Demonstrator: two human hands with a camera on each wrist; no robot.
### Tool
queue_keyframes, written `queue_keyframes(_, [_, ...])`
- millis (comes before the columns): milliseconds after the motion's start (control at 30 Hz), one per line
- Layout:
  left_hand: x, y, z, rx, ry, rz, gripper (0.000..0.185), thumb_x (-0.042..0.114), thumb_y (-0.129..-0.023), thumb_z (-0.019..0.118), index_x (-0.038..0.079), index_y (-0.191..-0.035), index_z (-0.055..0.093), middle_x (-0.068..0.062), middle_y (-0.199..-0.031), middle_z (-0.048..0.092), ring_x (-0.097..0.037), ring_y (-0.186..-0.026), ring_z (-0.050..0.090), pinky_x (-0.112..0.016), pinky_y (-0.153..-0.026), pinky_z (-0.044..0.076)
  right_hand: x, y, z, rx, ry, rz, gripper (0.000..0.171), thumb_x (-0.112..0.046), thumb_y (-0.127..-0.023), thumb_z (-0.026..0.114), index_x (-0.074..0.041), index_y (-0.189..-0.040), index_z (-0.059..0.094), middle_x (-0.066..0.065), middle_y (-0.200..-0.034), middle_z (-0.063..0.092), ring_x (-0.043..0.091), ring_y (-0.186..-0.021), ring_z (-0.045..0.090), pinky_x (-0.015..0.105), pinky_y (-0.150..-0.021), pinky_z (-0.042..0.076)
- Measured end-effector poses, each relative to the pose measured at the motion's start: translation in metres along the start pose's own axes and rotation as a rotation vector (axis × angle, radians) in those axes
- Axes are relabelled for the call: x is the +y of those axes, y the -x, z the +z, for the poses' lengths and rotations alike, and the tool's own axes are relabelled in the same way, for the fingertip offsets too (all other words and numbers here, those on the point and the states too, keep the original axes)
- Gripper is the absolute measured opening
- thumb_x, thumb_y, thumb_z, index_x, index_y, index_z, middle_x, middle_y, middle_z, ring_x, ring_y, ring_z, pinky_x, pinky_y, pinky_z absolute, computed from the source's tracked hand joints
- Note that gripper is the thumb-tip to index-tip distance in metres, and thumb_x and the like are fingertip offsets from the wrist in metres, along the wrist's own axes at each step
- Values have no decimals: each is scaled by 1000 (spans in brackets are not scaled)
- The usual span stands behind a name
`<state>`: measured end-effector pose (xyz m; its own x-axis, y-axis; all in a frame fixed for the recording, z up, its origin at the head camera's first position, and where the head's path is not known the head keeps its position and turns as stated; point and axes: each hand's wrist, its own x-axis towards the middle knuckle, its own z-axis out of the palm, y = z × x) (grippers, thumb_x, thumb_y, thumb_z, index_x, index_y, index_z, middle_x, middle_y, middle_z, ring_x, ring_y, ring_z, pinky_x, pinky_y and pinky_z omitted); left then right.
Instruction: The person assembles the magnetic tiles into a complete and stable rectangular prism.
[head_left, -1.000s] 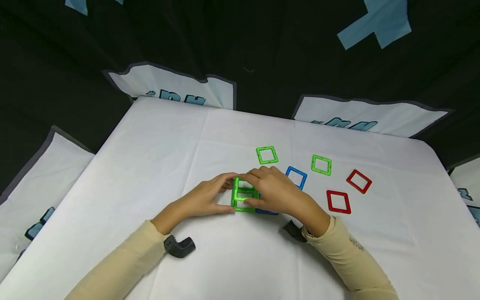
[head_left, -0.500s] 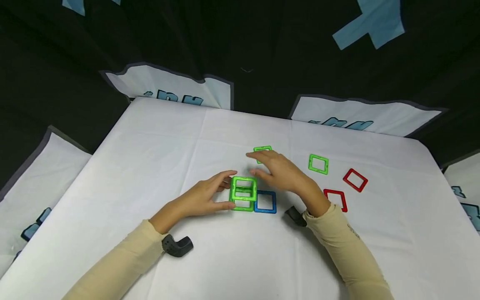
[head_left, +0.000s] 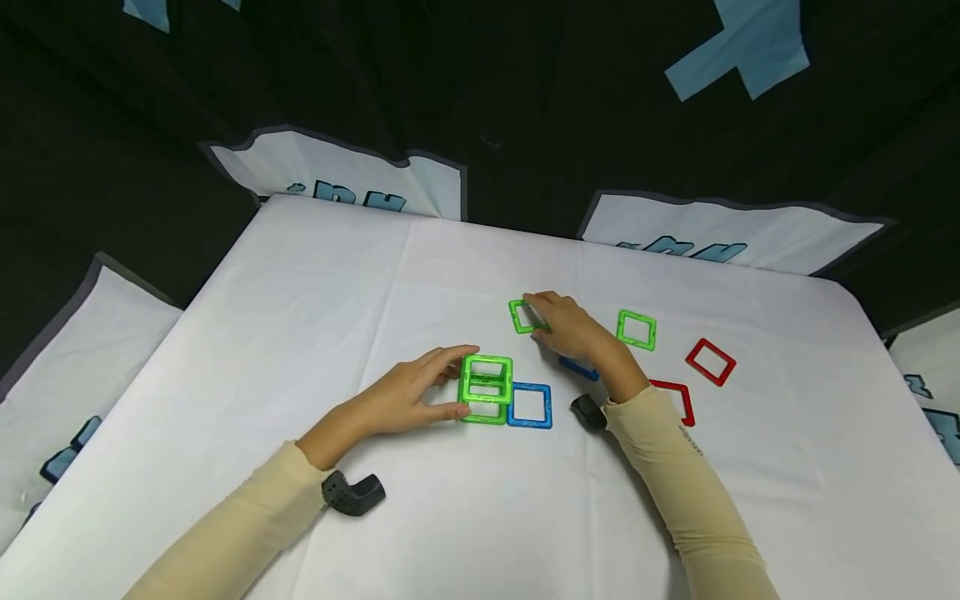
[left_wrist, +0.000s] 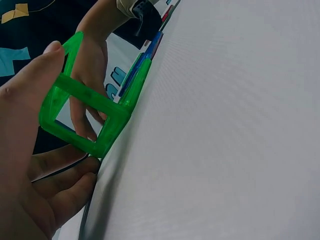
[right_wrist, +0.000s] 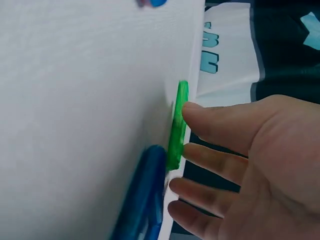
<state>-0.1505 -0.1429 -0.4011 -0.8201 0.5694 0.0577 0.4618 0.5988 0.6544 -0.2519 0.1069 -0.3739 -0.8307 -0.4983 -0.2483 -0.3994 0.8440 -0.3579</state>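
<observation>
Two hands work on the white table [head_left: 315,275]: nearest, the left hand [head_left: 408,396] holds the green frame structure [head_left: 486,387] between thumb and curled fingers, and this structure stands up at the table's middle with a flat blue square [head_left: 530,406] touching its right side. Farther and to the right, the right hand [head_left: 570,327] rests its fingertips on a flat green square [head_left: 525,317], with fingers only loosely bent. Right of it lie another green square [head_left: 637,329] and two red squares [head_left: 710,361].

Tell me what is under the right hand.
Under the right hand lie a green square frame, touched by the fingertips, and a blue frame near the wrist. Both are partly covered.
</observation>
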Motion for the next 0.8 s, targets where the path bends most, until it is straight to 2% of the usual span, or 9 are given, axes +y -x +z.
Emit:
queue_keyframes(200, [2,-2,-1,-4,2,2,71,49,-82,61,27,-141,27,1,-128,49,-13,-111,53,-36,-92,46,-1,4,-3,13,70,50,56,-17,-87,61,-10,-139,39,15,-132,38,32,-116,35,45,-98,38])
queue_keyframes(333, [2,-3,0,-1,4,4,71,49,-82,61,26,-141,28,2,-128,49,-13,-112,53,-36,-92,46,0,5,-6,32,82,54,51,-19,-84,66,-10,-132,48,15,-135,36,34,-119,34,47,-100,36])
queue_keyframes(500, [-1,-5,2,-1,3,-2,72,50,-81,61,27,-141,28,3,-126,50,-12,-111,53,-34,-91,46,3,5,-7,14,55,42,55,-22,-81,70,-11,-130,48,15,-134,43,33,-124,35,48,-103,33])
queue_keyframes(667, [-2,-4,2,0,12,-9,73,52,-81,61,27,-141,29,4,-126,50,-12,-111,53,-32,-91,47,2,7,-6,24,12,59,65,-28,-74,75,-10,-130,48,15,-121,44,29,-111,38,44,-95,40])
queue_keyframes(800, [-2,-3,1,3,15,-13,72,51,-81,61,28,-141,29,4,-126,50,-12,-110,53,-33,-90,47,0,12,-5,64,19,45,59,-27,-75,76,-9,-126,51,13,-110,45,26,-103,41,40,-89,44])
